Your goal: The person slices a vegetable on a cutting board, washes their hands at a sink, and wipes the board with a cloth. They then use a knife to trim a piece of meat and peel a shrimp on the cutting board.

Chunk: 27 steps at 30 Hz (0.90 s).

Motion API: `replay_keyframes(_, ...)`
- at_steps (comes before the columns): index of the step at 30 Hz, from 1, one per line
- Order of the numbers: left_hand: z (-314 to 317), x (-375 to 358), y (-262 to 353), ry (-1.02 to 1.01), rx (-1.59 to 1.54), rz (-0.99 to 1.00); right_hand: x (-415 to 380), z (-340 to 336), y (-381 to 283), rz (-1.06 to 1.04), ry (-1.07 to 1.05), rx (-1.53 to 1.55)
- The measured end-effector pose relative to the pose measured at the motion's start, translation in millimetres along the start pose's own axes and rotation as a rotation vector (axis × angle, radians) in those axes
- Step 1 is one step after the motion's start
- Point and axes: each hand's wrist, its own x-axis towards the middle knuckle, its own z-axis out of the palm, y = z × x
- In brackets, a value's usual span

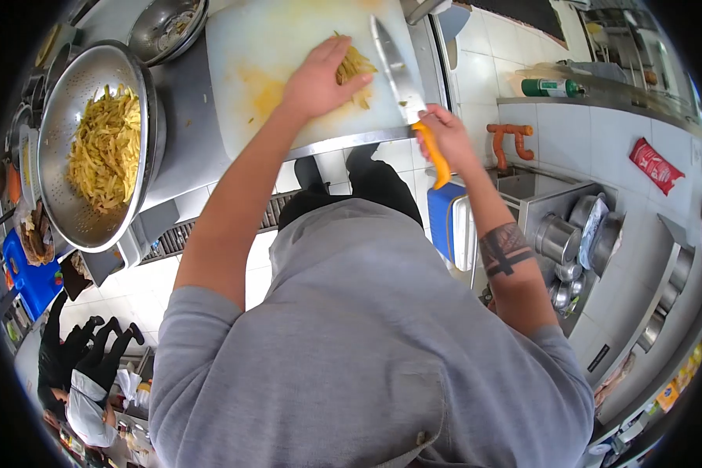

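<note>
My left hand (317, 83) lies on the white cutting board (246, 35), fingers stretched and thumb spread, against a small pile of thin yellow-green cut strips (355, 66). Part of that pile is hidden under the hand. Wrapped around the yellow handle of a large kitchen knife (396, 72), my right hand (447, 142) is closed at the board's right edge. The blade points away from me, to the right of the strips, with small bits stuck to it. Yellow-orange stains and loose bits mark the board.
Left of the board, a metal colander (57, 148) holds many similar strips (105, 148). Behind it is a metal bowl (144, 35) with scraps. Pots (558, 238) fill a shelf at right, near a blue-and-white box (447, 222). Two people (86, 390) stand at lower left.
</note>
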Motion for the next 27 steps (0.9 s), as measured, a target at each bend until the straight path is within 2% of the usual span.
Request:
replay_keyframes(2, 13.6, -1.2, 10.7, 0.061, 0.016, 0.041, 7.7, 29.8, 2.7, 0.01, -0.039, 0.031)
replay_keyframes(5, 32.1, -5.4, 33.3, 0.245, 0.053, -0.109, -13.4, 84.1, 6.3, 0.005, 0.023, 0.047)
replay_keyframes(6, 36.3, -4.0, 34.1, 0.249, 0.055, -0.111, -19.8, 101.0, 5.3, 0.002, 0.035, 0.042)
replay_keyframes(8, 43.8, -5.4, 31.5, 0.379, 0.071, -0.088, -23.8, 127.1, 10.8, -0.021, -0.003, 0.089)
replay_keyframes(12, 33.9, -9.9, 20.0, 0.473, -0.111, -0.15, -25.2, 150.1, 8.4, -0.064, -0.023, 0.146)
replay_keyframes(14, 19.3, -10.7, 17.3, 0.551, -0.1, -0.173, -27.0, 159.3, -1.2, -0.074, -0.061, 0.15)
replay_keyframes(16, -19.2, -16.5, 12.3, 0.631, -0.072, -0.199, -35.1, 178.3, -21.9, -0.137, -0.112, 0.089)
replay_keyframes(18, -77.5, -24.0, 8.2, 0.801, 0.056, -0.169, -41.1, 205.5, -44.5, -0.151, -0.179, 0.092)
replay_keyframes(20, -149.5, -40.3, -0.8, 0.951, 0.24, -0.117, -43.1, 240.0, -61.6, -0.51, -0.302, -0.053)
replay_keyframes(21, -185.2, -50.2, -1.9, 0.974, 0.22, -0.128, -47.1, 258.5, -75.3, -0.522, -0.323, -0.046)
replay_keyframes(23, -248.6, -70.5, -6.6, 1.061, 0.372, -0.162, -60.1, 295.5, -107.9, -0.677, -0.476, -0.103)
replay_keyframes(24, -273.9, -82.1, -21.2, 1.09, 0.327, -0.179, -68.8, 307.8, -123.6, -0.69, -0.493, -0.099)
replay_keyframes(25, -294.6, -93.2, -39.4, 1.102, 0.326, -0.219, -78.3, 318.3, -138.6, -0.561, -0.562, -0.11)
replay_keyframes(27, -330.1, -128.5, -115.4, 0.88, 0.622, -0.411, -84.9, 326.6, -154.3, -0.308, -0.681, -0.125)
